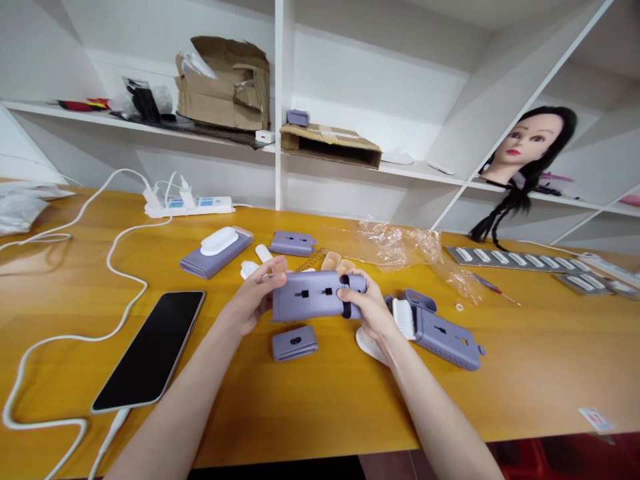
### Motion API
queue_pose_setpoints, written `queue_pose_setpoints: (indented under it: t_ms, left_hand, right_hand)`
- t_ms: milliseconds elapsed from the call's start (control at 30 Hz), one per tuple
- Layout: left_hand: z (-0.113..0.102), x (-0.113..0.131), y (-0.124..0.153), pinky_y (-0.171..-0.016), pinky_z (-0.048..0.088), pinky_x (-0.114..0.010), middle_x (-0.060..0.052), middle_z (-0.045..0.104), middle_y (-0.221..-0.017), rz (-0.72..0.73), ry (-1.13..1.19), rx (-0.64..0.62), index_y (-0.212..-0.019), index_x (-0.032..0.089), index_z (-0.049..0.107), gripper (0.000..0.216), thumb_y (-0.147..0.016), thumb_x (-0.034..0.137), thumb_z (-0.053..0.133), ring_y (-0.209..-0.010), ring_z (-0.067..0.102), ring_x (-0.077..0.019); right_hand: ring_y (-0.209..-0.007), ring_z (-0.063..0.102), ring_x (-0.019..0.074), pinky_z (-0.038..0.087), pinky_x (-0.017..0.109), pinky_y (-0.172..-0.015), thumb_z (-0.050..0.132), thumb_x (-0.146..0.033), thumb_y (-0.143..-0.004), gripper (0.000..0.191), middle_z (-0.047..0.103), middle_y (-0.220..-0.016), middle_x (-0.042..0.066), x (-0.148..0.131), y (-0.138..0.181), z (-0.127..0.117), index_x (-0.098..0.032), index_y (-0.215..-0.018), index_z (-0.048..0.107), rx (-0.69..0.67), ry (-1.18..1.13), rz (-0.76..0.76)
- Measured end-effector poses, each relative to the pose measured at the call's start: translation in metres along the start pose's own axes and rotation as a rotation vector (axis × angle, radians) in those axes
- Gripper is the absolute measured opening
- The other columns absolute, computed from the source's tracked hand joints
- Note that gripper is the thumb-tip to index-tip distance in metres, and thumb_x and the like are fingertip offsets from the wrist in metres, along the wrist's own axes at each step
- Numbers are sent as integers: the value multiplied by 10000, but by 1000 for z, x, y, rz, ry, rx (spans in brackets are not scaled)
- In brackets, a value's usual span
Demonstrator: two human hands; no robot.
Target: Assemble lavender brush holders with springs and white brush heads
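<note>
Both my hands hold a flat purple plastic case (313, 295) just above the yellow table (525, 373). My left hand (257, 297) grips its left end, fingers curled round the edge. My right hand (367, 308) grips the right end, thumb pressing a dark oval part on its face. A small purple cover piece (295, 343) lies on the table right under the case. A second purple case (445, 337) with a white brush piece (404, 319) lies just right of my right hand.
A black phone (153, 347) on a white cable lies at the left. Farther back are a purple case with a white insert (216, 252), another purple part (293, 243), crumpled clear plastic (400, 243), a power strip (189, 205), grey trays (520, 259). Shelves hold boxes and a mannequin head (533, 147).
</note>
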State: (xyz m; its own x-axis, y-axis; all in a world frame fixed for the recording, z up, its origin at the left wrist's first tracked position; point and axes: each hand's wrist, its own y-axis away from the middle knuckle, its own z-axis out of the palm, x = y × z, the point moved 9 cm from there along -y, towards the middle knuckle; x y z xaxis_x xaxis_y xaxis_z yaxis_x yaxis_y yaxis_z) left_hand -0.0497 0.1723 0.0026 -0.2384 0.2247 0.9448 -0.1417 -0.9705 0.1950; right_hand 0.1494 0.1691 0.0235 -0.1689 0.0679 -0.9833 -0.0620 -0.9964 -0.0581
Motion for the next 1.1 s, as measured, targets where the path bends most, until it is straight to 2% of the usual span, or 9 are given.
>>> queue_pose_setpoints:
  t_ms: [100,200,333,533,767,1100]
  left_hand:
    - [1,-7,0,-636,434,-245,-14,595,-982,3,27,108,-1105,264,529,621,-536,360,758,-779,565,-141]
    - [-1,-6,-1,-610,412,-217,21,573,-869,64,-51,165,-977,238,525,546,-499,318,778,-729,537,-118]
    - [-6,-4,-4,-588,398,-213,42,543,-788,78,-71,156,-894,229,498,485,-500,305,771,-670,511,-105]
    - [-8,0,-3,-576,388,-197,54,541,-757,78,-80,123,-871,231,498,454,-506,277,764,-648,499,-90]
    - [-7,-1,-1,-558,384,-198,60,555,-735,39,-64,110,-897,236,501,484,-491,272,762,-638,509,-95]
    - [-4,1,0,-551,376,-203,67,552,-706,81,-71,77,-879,231,510,454,-500,272,756,-613,510,-101]
  right_hand:
    - [-638,452,105,369,224,-585,748,-172,-498,406,510,-746,-53,2,0,-5,-225,-835,526,53,-19,1]
    - [-686,481,115,392,234,-626,770,-197,-510,431,524,-816,-40,3,2,0,-237,-863,527,3,-28,-27]
    - [-716,483,120,387,230,-654,775,-230,-550,384,535,-847,-35,2,2,4,-248,-865,555,-78,15,-86]
    - [-708,470,132,370,226,-635,658,-393,-694,211,551,-821,-14,6,-2,1,-236,-821,596,-26,-15,-33]
    - [-693,451,134,365,219,-607,645,-412,-702,216,534,-805,-6,4,-1,1,-233,-819,615,-25,-4,-36]
    - [-696,458,161,362,244,-618,612,-446,-712,225,530,-775,-8,5,2,-2,-264,-842,582,5,77,-59]
